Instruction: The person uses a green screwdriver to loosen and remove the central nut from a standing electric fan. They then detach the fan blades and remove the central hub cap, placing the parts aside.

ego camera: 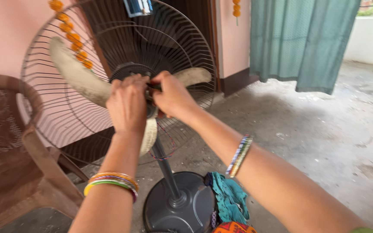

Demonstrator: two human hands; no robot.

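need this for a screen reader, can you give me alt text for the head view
Both hands, left and right, grip the hub of a dusty pedestal fan with its front grille off. The blades sit bare before the rear grille. A brown plastic chair stands left; a teal cloth lies by the fan's base.

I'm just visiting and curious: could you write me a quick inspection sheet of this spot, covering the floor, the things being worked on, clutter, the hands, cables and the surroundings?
Surface: grey concrete floor, stained and dusty.
Job's things: pedestal fan with its front grille off; dusty blades exposed against the rear wire guard; pole stands on a round dark base.
Clutter: teal cloth lying beside the base.
Grippers: left hand and right hand both closed on the fan hub; what they pinch is hidden.
Cables: nothing seen.
Surroundings: brown plastic chair at left, teal curtain, pink wall, orange flower garland.
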